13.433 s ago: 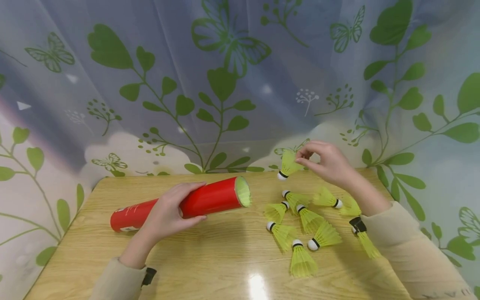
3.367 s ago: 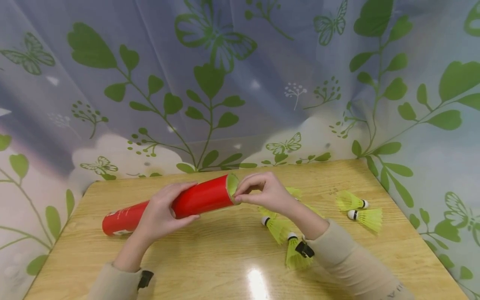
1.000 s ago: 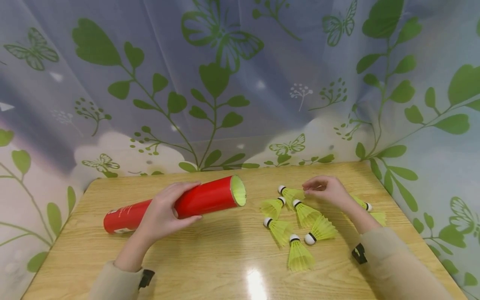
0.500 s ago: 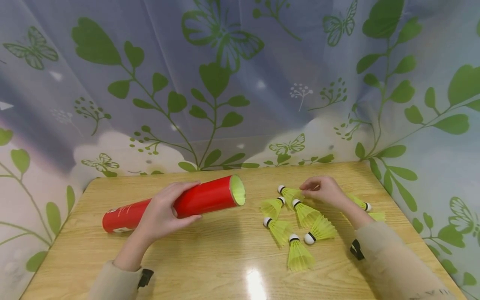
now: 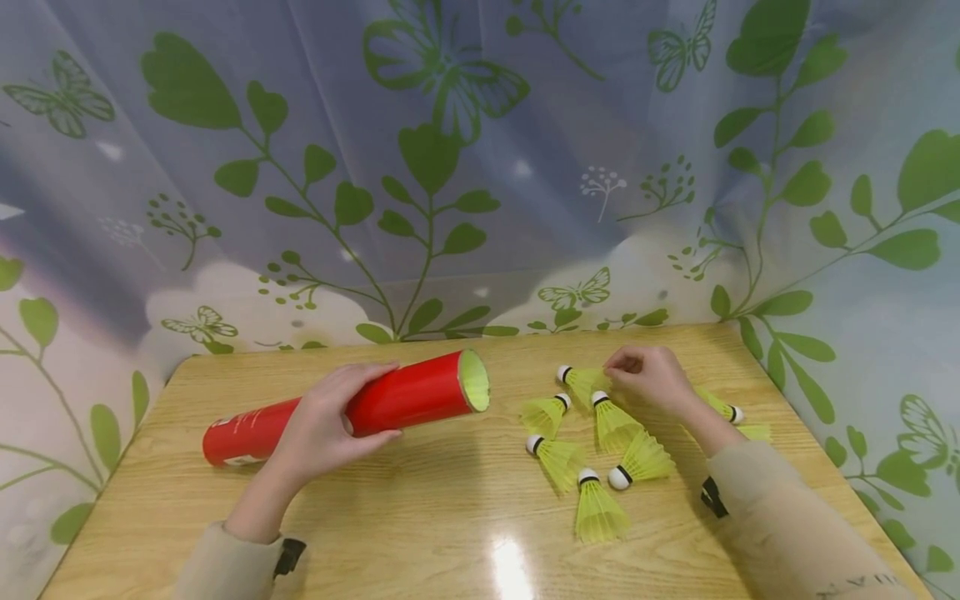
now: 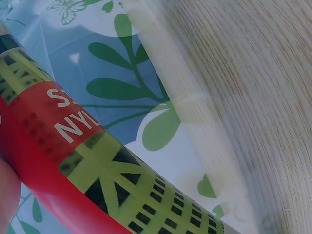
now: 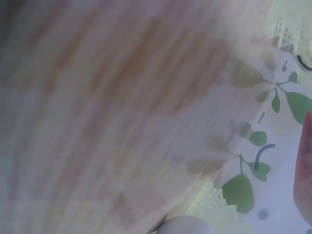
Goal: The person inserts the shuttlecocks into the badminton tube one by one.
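My left hand [image 5: 322,425] grips a red shuttlecock tube [image 5: 412,393] round its middle. It lies tilted, its mouth facing right, with yellow-green showing inside. In the left wrist view, a clear strip on the tube [image 6: 112,170] reveals yellow netting beneath printed letters. My right hand [image 5: 651,379] pinches the skirt edge of the rearmost yellow shuttlecock [image 5: 585,383], whose white cork points left. Touching or close beside it is another shuttlecock [image 5: 615,425]. At the right wrist view's edge, part of the hand [image 7: 303,170] shows; a pale skirt [image 7: 287,22] sits above it.
Several more shuttlecocks [image 5: 600,510] lie loose on the wooden table [image 5: 420,533], right of the tube. Two others, one a shuttlecock [image 5: 723,406] with its cork visible, are partly behind the right forearm. A leaf-patterned curtain [image 5: 480,208] stands along the table's back edge.
Earlier my right hand held a shuttlecock in the air, then reached the tube's mouth; now it is back at the pile. Fewer shuttlecocks lie on the table. Just now the pinched one shifted slightly.
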`<act>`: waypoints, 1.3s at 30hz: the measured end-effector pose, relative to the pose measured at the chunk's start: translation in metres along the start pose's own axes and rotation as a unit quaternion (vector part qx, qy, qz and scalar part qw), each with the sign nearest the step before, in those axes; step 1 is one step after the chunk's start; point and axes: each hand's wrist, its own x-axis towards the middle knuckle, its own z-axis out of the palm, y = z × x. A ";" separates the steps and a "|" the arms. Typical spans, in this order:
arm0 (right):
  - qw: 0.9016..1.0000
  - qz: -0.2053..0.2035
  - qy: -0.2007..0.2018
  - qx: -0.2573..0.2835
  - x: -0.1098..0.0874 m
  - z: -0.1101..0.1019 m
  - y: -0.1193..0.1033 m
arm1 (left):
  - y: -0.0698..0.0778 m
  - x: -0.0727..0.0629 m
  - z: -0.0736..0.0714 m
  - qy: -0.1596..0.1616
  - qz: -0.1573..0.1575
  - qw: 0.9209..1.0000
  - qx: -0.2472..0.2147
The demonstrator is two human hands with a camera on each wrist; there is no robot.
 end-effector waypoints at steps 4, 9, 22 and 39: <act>1.000 -0.005 0.025 -0.004 0.000 -0.002 -0.004 | 0.000 0.000 0.000 0.000 0.000 1.000 0.001; 0.998 -0.010 0.054 -0.014 0.003 -0.008 -0.009 | 0.000 0.000 0.000 0.001 0.000 1.000 0.001; 0.995 -0.025 0.100 0.011 0.010 -0.033 -0.027 | 0.000 -0.001 0.002 -0.001 -0.001 1.000 -0.002; 0.993 -0.056 0.091 0.053 0.007 -0.045 -0.080 | 0.002 0.000 0.005 -0.014 -0.004 1.000 0.011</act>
